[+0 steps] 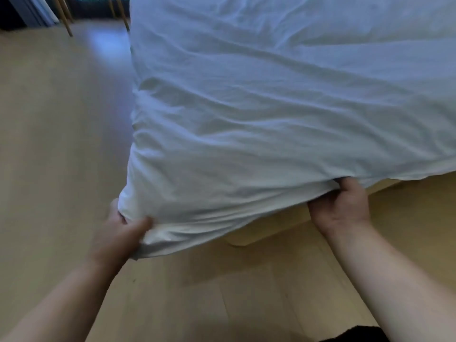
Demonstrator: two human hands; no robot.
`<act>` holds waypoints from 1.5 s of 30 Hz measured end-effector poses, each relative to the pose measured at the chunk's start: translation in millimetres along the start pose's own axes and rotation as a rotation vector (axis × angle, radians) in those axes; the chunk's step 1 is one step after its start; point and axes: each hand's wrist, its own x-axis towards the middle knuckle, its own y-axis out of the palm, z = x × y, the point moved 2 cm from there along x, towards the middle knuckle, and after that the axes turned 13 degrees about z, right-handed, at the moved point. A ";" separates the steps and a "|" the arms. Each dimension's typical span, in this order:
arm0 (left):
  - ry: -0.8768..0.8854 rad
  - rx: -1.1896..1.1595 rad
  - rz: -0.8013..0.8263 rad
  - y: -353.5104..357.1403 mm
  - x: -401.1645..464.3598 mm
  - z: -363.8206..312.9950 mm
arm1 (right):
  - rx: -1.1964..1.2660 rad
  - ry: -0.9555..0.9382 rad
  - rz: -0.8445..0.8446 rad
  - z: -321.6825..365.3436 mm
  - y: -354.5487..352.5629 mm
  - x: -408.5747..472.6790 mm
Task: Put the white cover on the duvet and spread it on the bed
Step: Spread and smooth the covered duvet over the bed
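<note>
The duvet in its white cover lies wrinkled over the bed and fills the upper right of the head view. Its near edge hangs past the pale wooden bed frame. My left hand grips the near left corner of the covered duvet, thumb on top of the bunched cloth. My right hand grips the near edge further right, fingers curled under the fabric. The bed under the duvet is hidden except for that strip of frame.
Light wooden floor runs along the left side of the bed and in front of it. Thin wooden legs of some furniture stand at the top left, next to a pale curtain. A dark shape sits at the bottom edge.
</note>
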 end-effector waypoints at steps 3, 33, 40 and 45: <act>0.320 0.363 -0.314 22.6 -23.1 -19.6 | -0.022 0.065 -0.012 21.0 -14.8 6.5; 0.434 1.269 0.046 64.2 -22.3 -34.3 | -0.706 0.034 -0.231 37.3 -73.2 -28.8; 1.124 1.040 -0.195 158.1 -63.9 -41.3 | -0.418 0.054 -0.157 45.5 -79.7 -14.9; 1.276 1.147 -0.134 248.9 -55.1 -101.9 | 0.028 0.092 -0.237 82.8 -101.5 16.2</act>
